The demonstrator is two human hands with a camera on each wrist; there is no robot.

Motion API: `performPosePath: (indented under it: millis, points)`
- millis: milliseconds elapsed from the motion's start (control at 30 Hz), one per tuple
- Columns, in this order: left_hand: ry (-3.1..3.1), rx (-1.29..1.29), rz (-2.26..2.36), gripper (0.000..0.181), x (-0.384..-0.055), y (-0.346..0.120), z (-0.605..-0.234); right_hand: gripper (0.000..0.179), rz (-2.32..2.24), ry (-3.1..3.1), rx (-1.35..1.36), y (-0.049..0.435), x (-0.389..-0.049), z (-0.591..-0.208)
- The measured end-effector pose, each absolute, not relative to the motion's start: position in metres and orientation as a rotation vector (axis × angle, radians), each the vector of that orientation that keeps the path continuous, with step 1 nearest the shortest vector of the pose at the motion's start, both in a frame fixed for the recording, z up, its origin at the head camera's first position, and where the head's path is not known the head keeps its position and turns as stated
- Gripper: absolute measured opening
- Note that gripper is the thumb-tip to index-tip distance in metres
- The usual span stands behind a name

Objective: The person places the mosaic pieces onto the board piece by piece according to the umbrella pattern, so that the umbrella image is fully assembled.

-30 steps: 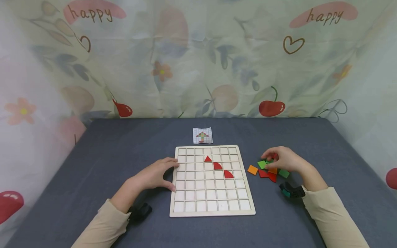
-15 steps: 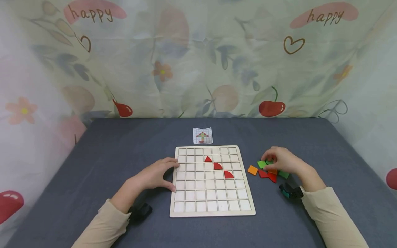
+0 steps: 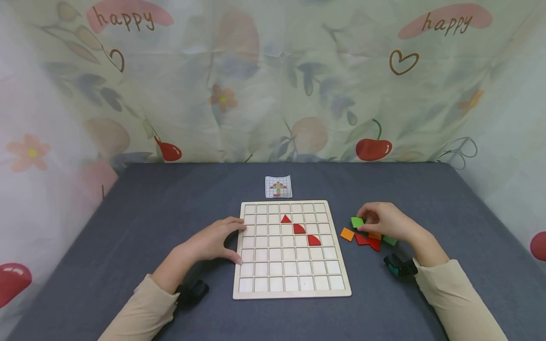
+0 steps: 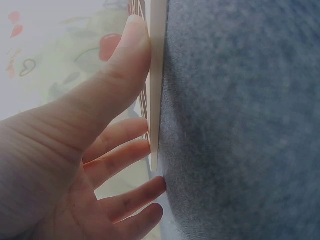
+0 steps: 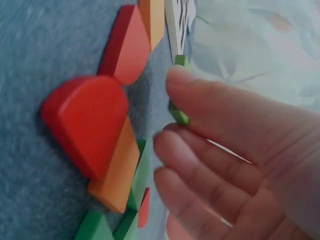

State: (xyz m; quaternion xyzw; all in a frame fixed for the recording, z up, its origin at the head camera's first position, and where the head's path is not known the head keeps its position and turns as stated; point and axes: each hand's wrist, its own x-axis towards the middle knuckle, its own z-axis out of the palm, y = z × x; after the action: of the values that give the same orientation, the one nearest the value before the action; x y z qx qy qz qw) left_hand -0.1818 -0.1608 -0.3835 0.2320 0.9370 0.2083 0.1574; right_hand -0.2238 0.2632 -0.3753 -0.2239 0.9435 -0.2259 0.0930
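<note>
A pale wooden grid board (image 3: 292,293) lies flat on the table, with a red triangle (image 3: 286,219) and two red quarter-circle pieces (image 3: 299,228) in its squares. My left hand (image 3: 212,238) rests at the board's left edge, thumb and fingers spread along the rim. Right of the board, my right hand (image 3: 390,221) pinches a green square tile (image 3: 357,222) between thumb and forefinger. In the right wrist view the thumb covers part of the green tile (image 5: 181,116). Below the hand lie red pieces (image 5: 92,120), an orange tile (image 5: 117,172) and green tiles (image 5: 95,227), partly overlapping.
Beyond the board lies a small paper card (image 3: 278,187) printed with a coloured pattern on a grid. An orange tile (image 3: 347,234) sits between the board and the pile. A patterned cloth (image 3: 273,85) hangs behind the dark table (image 3: 179,189).
My right hand has come slightly left, and the green square tile has shifted left and up in the head view with its fingers. My left hand has stayed at the board's edge.
</note>
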Motion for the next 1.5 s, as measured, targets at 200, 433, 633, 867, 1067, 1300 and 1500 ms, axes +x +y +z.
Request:
performPosePath:
  millis: [200, 433, 633, 867, 1067, 1300, 1500]
  points:
    - [2.680, 0.671, 0.595, 0.081, -0.182, -0.161, -0.384, 0.025, -0.759, 2.803, -0.680, 0.255, -0.218, -0.370]
    - [2.681, 0.689, 0.589, 0.081, -0.183, -0.161, -0.384, 0.025, -0.822, 2.817, -0.698, 0.245, -0.213, -0.368]
    - [2.680, 0.685, 0.594, 0.080, -0.182, -0.161, -0.384, 0.025, -0.851, 2.819, -0.680, 0.238, -0.211, -0.368]
    - [2.682, 0.687, 0.595, 0.081, -0.182, -0.162, -0.384, 0.027, -0.901, 2.790, -0.742, 0.229, -0.207, -0.365]
    - [2.687, 0.693, 0.593, 0.081, -0.183, -0.162, -0.385, 0.025, -0.922, 2.786, -0.795, 0.218, -0.204, -0.365]
    - [2.682, 0.694, 0.590, 0.080, -0.183, -0.162, -0.384, 0.027, -0.954, 2.772, -0.836, 0.206, -0.201, -0.366]
    - [2.683, 0.696, 0.590, 0.080, -0.183, -0.162, -0.383, 0.028, -0.938, 2.783, -0.827, 0.195, -0.198, -0.366]
